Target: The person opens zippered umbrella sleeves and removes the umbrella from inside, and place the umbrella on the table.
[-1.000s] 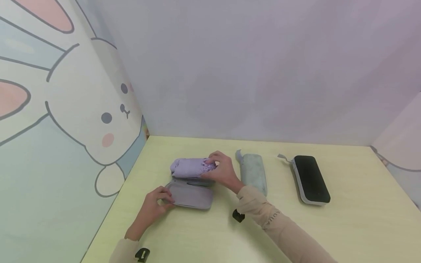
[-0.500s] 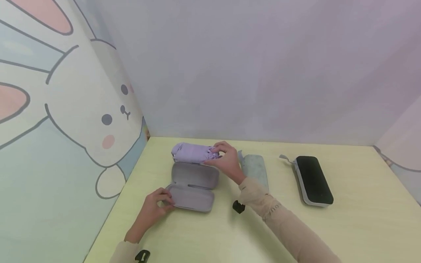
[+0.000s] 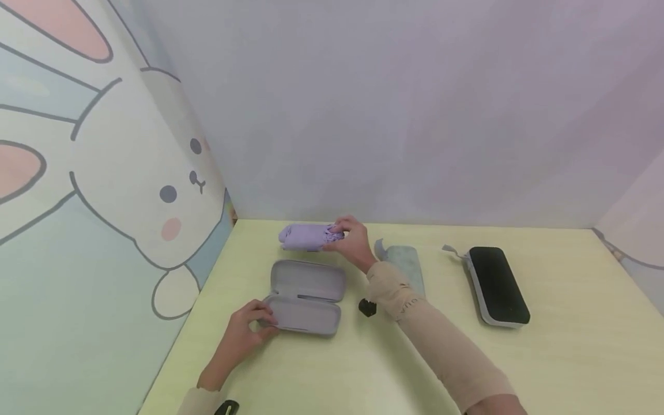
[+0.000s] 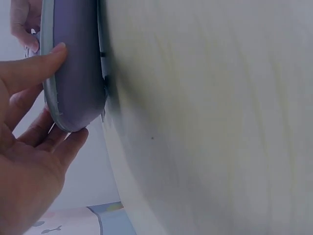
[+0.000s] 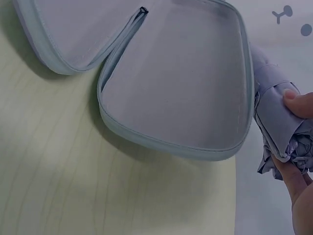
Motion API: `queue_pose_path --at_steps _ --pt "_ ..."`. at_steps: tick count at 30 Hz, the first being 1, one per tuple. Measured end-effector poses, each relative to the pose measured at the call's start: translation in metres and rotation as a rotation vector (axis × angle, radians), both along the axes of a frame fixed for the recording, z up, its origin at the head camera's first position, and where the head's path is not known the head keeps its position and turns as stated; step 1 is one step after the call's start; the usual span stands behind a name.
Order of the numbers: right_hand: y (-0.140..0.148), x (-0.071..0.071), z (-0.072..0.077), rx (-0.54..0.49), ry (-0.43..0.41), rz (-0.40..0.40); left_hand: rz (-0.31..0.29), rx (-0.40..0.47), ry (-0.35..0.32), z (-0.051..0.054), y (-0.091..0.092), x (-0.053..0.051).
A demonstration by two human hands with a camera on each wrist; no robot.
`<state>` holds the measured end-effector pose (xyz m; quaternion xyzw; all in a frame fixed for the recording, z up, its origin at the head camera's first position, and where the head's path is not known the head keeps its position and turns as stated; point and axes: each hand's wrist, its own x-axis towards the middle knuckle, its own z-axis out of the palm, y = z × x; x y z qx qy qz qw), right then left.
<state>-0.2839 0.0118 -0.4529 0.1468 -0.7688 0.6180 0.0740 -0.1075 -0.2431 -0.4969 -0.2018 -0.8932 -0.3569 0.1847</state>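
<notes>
A lilac-grey zip case [image 3: 306, 316] lies unzipped and spread flat in two halves on the table, its inside bare. My left hand [image 3: 248, 328] pinches the near half at its left end, thumb and fingers on the rim [image 4: 51, 93]. Beyond the far half, my right hand [image 3: 354, 243] grips the right end of a bundle of folded purple fabric that looks like a compact umbrella [image 3: 307, 237]. In the right wrist view its gathered, ruffled end shows between thumb and fingers. The umbrella [image 5: 279, 107] is outside the case, near the table's back edge.
A pale grey-green case [image 3: 407, 265] with a strap lies right of the right hand, partly hidden by the sleeve. Farther right is a black-topped case [image 3: 499, 285] with a light side and strap. A curtain [image 3: 404, 115] hangs behind the table.
My right hand has moved the umbrella away from the case toward the table's back, baring the case's far half. My left hand stays on the case's near left end.
</notes>
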Motion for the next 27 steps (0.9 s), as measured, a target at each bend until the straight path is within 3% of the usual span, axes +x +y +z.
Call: queue_pose_path --at_steps 12,18,27 --pt "-0.015 -0.013 -0.024 0.03 -0.013 -0.011 0.016 -0.005 -0.036 0.0 0.002 0.001" --pt "-0.007 -0.018 -0.027 0.2 0.021 -0.014 0.028 0.004 -0.042 -0.001 0.006 0.003" --pt "0.002 -0.019 -0.024 0.434 0.018 0.071 0.024 -0.014 0.001 0.003 0.006 0.001"
